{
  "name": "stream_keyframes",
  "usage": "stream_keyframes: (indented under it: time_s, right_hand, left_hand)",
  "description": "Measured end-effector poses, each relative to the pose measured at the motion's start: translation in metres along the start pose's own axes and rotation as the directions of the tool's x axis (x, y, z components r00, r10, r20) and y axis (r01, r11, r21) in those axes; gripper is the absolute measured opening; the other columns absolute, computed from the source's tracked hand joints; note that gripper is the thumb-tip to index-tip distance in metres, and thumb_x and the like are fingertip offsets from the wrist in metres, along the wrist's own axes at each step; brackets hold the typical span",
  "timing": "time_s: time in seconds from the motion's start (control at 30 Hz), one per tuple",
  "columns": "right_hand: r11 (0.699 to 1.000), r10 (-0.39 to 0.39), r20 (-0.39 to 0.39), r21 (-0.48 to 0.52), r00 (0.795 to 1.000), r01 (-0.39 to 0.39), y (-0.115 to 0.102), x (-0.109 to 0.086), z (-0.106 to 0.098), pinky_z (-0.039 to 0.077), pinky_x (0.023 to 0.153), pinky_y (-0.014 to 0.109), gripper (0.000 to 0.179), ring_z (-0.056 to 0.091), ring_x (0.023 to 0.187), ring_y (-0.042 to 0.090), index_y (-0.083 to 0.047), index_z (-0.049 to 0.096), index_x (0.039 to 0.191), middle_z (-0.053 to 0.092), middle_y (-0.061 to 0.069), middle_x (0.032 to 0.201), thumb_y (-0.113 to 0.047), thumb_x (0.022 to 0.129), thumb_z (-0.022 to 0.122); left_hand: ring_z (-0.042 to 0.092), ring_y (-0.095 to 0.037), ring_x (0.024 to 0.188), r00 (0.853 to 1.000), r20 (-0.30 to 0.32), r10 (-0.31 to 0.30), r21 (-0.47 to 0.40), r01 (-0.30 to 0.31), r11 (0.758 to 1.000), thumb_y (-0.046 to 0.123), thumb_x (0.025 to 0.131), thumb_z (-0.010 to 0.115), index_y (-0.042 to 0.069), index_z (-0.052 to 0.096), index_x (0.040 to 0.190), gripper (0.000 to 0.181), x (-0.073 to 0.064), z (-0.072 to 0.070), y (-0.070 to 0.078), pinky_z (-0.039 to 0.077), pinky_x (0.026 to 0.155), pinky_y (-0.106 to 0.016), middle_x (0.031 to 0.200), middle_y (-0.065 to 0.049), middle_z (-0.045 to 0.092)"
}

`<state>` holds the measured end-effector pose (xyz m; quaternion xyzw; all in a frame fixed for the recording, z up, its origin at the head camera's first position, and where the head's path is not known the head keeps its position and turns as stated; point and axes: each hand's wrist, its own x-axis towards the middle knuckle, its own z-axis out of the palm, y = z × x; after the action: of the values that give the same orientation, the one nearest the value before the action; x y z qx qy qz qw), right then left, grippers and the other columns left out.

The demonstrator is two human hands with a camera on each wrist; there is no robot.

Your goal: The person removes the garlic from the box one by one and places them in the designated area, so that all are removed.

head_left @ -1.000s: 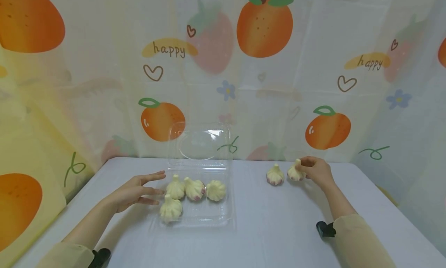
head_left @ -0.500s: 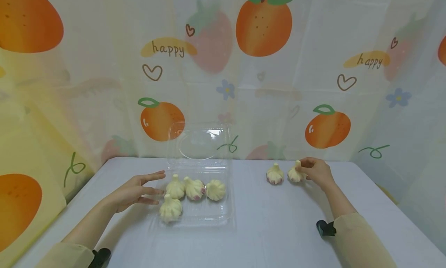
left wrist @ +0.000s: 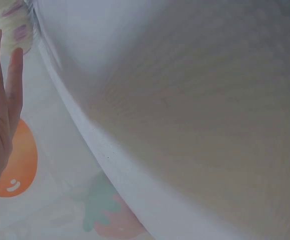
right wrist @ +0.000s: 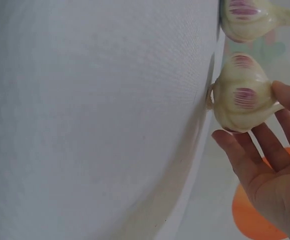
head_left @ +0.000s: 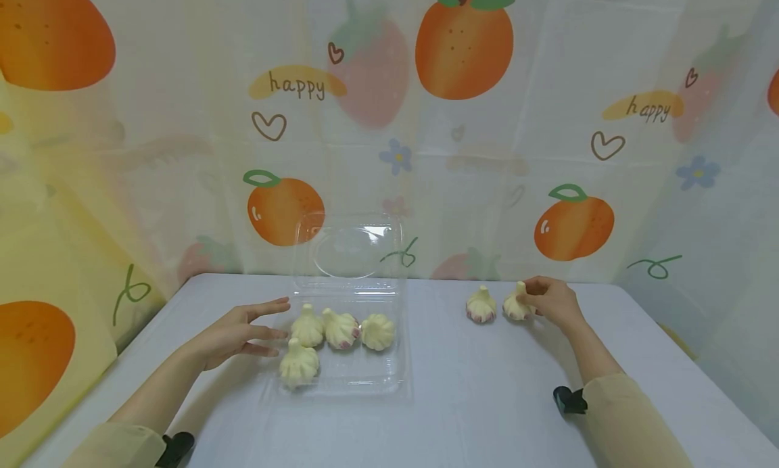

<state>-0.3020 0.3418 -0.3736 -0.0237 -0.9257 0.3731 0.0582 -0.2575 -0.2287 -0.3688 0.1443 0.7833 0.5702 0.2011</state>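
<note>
My right hand point(head_left: 555, 301) pinches a garlic bulb point(right wrist: 242, 95) between thumb and fingers at the table's far right. The bulb is upright with its base at the tabletop. Just left of it stands a second garlic bulb point(head_left: 481, 306), apart from the hand. A clear plastic clamshell box point(head_left: 371, 380) with its lid point(head_left: 348, 251) raised holds several garlic bulbs point(head_left: 339, 329). Three form a row and one lies at the front left. My left hand point(head_left: 240, 333) has its fingers spread at the box's left side; whether they touch it is unclear.
A white cloth covers the table point(head_left: 462, 400). Behind it hangs a curtain point(head_left: 511, 143) printed with oranges and strawberries. Dark straps point(head_left: 571, 400) circle both wrists at the sleeves. The raised lid stands between the box and the curtain.
Almost nothing has moved. The right hand and its garlic bulb have sunk very slightly; the left hand and the box's contents stay where they were.
</note>
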Motion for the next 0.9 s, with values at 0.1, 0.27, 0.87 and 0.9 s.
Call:
stream_keyframes:
  time_s: [0.1, 0.27, 0.87, 0.9]
  right_hand:
    - [1.000, -0.003, 0.001, -0.010, 1.000, 0.003, -0.0013, -0.0008, 0.0002, 0.057, 0.068, 0.021, 0.043, 0.064, 0.100, 0.028, 0.003, 0.062, 0.124, 0.066, 0.026, 0.125, -0.025, 0.091, 0.070]
    - [1.000, -0.019, -0.010, -0.021, 1.000, 0.019, -0.0027, -0.0014, 0.0000, 0.057, 0.067, 0.019, 0.042, 0.065, 0.103, 0.031, 0.003, 0.063, 0.123, 0.066, 0.026, 0.125, -0.023, 0.090, 0.070]
    - [0.990, -0.090, -0.046, -0.110, 0.995, 0.084, -0.0036, 0.0006, 0.0018, 0.051, 0.075, 0.026, 0.037, 0.064, 0.107, 0.038, 0.001, 0.068, 0.116, 0.071, 0.024, 0.116, -0.024, 0.088, 0.071]
    - [0.990, -0.093, -0.047, -0.112, 0.995, 0.087, -0.0034, 0.0008, 0.0020, 0.051, 0.076, 0.027, 0.037, 0.064, 0.107, 0.038, 0.001, 0.068, 0.115, 0.071, 0.024, 0.115, -0.024, 0.088, 0.071]
  left_hand:
    - [0.063, -0.026, 0.123, 1.000, -0.002, 0.000, -0.008, 0.000, 1.000, 0.014, 0.094, 0.065, 0.001, 0.025, 0.155, 0.074, 0.0002, 0.0001, 0.0003, 0.062, 0.091, -0.038, 0.169, -0.012, 0.005]
    - [0.063, -0.025, 0.122, 1.000, -0.001, 0.002, -0.009, -0.002, 1.000, 0.013, 0.095, 0.064, 0.000, 0.025, 0.155, 0.073, 0.0003, 0.0003, 0.0009, 0.062, 0.091, -0.037, 0.169, -0.012, 0.005]
    - [0.064, -0.022, 0.120, 1.000, -0.008, -0.002, -0.005, 0.002, 1.000, 0.013, 0.094, 0.065, 0.001, 0.026, 0.155, 0.074, -0.0006, 0.0005, 0.0005, 0.062, 0.091, -0.037, 0.169, -0.012, 0.005]
    - [0.064, -0.021, 0.120, 1.000, -0.007, -0.002, -0.004, 0.002, 1.000, 0.014, 0.094, 0.065, 0.001, 0.026, 0.155, 0.074, -0.0006, 0.0006, 0.0005, 0.062, 0.091, -0.037, 0.169, -0.012, 0.005]
